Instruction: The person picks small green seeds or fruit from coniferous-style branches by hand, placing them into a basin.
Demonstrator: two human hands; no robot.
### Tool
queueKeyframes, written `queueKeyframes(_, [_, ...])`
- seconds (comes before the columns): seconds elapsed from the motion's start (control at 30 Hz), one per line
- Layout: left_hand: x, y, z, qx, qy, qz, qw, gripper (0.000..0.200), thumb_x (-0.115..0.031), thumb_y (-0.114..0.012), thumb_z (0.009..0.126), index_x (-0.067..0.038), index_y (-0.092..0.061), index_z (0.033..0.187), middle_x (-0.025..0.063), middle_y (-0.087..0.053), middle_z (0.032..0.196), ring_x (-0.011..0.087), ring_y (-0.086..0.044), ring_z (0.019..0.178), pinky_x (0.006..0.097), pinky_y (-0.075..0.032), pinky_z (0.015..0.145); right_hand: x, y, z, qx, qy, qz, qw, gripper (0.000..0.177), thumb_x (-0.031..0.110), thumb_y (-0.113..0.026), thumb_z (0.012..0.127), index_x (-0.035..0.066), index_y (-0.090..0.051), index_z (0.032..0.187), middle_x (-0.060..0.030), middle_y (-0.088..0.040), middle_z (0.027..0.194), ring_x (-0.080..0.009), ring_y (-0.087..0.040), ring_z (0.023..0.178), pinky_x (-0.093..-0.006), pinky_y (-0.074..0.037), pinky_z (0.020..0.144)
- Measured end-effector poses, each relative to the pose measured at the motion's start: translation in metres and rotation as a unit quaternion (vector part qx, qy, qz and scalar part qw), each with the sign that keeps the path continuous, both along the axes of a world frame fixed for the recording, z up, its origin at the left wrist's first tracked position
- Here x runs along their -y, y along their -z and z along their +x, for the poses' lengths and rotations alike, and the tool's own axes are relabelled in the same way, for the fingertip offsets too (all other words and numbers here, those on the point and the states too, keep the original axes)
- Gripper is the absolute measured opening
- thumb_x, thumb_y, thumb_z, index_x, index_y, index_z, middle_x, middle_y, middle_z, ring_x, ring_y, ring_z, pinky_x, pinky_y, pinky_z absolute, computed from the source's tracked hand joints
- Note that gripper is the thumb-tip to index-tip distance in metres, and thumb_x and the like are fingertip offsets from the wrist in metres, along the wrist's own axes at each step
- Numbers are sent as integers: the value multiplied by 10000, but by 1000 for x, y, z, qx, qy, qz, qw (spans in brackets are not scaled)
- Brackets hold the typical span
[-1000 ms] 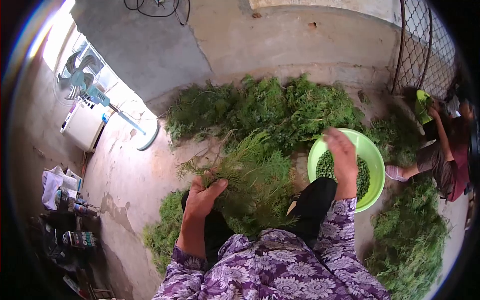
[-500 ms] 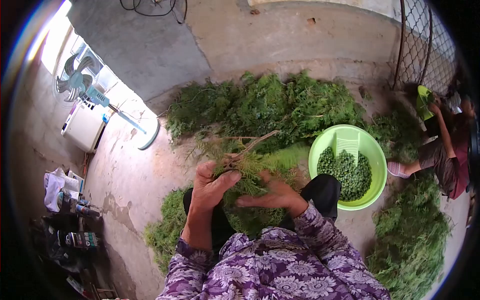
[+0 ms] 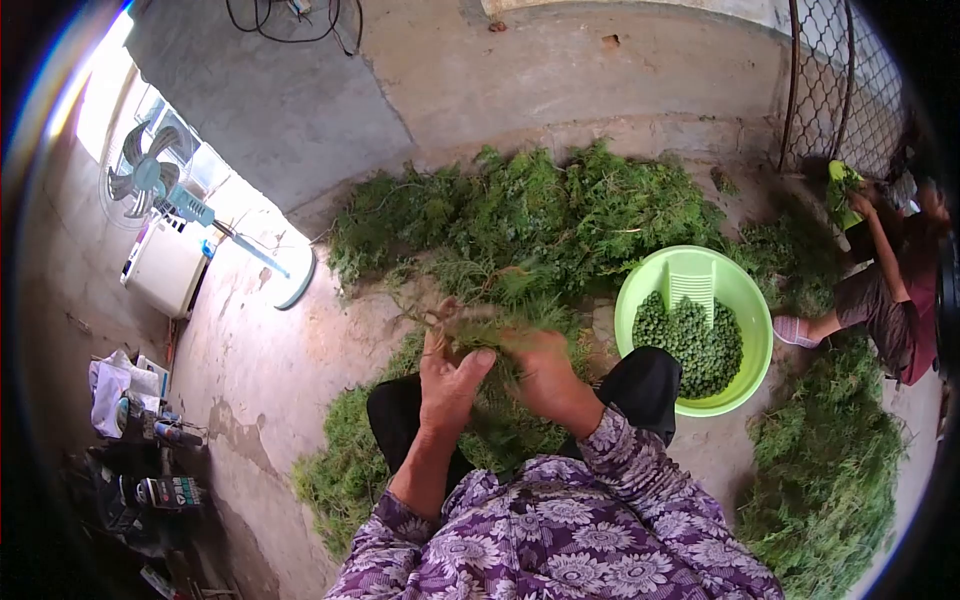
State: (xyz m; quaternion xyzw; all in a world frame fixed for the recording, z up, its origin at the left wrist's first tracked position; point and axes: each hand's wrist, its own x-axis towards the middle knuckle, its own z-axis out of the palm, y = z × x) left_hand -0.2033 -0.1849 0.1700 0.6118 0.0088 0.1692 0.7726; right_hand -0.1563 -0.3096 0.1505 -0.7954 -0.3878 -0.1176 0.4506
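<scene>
In front of my knees, my left hand (image 3: 452, 388) is closed around a green leafy branch (image 3: 480, 330), thumb pressed on its stems. Right against the same foliage is my right hand (image 3: 548, 375), smeared by motion, its fingers hidden among the sprigs. Under both hands, cut greenery (image 3: 500, 435) lies between my legs. Just right of my knee stands a light green basin (image 3: 750, 385) with a ribbed washboard panel (image 3: 690, 280), partly filled with small round green berries (image 3: 690, 345).
A long heap of leafy branches (image 3: 520, 220) lies along the wall, another pile (image 3: 820, 470) at the right. Beyond the basin, a person (image 3: 890, 290) sits holding greenery by a yellow-green container (image 3: 842, 185). A standing fan (image 3: 150, 180) and a white box (image 3: 165, 265) are left.
The branch with its woody stem has turned and dropped lower in my left hand. My right hand has moved up from below the foliage to beside it, level with my left.
</scene>
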Motion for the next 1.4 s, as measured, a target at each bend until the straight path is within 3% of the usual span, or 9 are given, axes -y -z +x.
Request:
queueKeyframes(0.2, [-2,26,-22,-69,32,203,976,326,-89,-643,701,-1,-530,995,61,-578,872,135,-549,791,272,-453,683,-11,12,1,68,33,52,996,246,152,-574,603,44,-556,824,-136,-533,817,-311,-539,742,-408,-433,618])
queueKeyframes(0.23, [-6,36,-19,-138,37,77,987,304,-75,-619,717,-9,-530,1001,58,-579,878,139,-551,791,276,-457,672,-12,13,-1,68,33,52,996,246,152,-574,603,44,-556,824,-136,-533,817,-311,-539,742,-408,-433,618])
queueKeyframes(0.33, [-11,51,-3,3,4,190,982,224,-112,-556,791,-29,-536,998,57,-573,909,154,-554,804,295,-465,656,-16,10,-8,61,37,-52,996,235,163,-562,619,48,-555,824,-137,-526,820,-312,-539,737,-401,-444,622])
queueKeyframes(0.4, [9,-1,0,-173,-36,-139,974,229,-213,-508,827,-56,-541,990,54,-577,910,160,-553,817,298,-434,724,-17,2,-8,-3,39,-69,997,275,156,-580,619,35,-572,865,-144,-541,857,-303,-549,767,-385,-453,644])
queueKeyframes(0.47, [2,5,3,-129,-97,-79,984,248,-227,-487,845,-37,-528,999,92,-584,930,208,-564,827,340,-441,750,-15,2,-8,8,17,7,1000,290,121,-602,622,23,-578,894,-138,-549,886,-273,-560,756,-349,-453,641])
queueKeyframes(0.53, [-21,17,14,-181,-21,-316,931,280,-239,-472,863,-28,-494,1045,104,-554,992,225,-552,858,367,-479,688,-8,-1,-9,18,-4,82,996,308,86,-624,625,11,-584,922,-131,-557,915,-243,-570,745,-312,-452,639])
queueKeyframes(0.6, [-31,17,10,-175,2,-319,931,322,-280,-443,872,-14,-486,1049,114,-561,977,231,-559,844,386,-482,677,10,-3,-10,-186,-11,172,967,320,162,-639,672,22,-588,955,-116,-569,890,-189,-585,685,-270,-467,598])
queueKeyframes(1.17, [-43,-21,-14,-122,-15,-281,952,281,-310,-430,876,-38,-484,927,48,-511,710,148,-485,575,274,-415,475,48,54,19,-364,13,271,891,229,173,-584,799,-2,-583,947,-17,-583,714,-62,-529,605,-213,-438,563])
queueKeyframes(1.4, [-37,-37,-27,-49,68,-253,964,264,-308,-368,901,-64,-469,915,54,-493,742,104,-386,535,244,-325,467,28,38,36,-539,-51,330,773,328,276,-479,866,33,-513,1084,-35,-569,900,-76,-532,648,-182,-413,553])
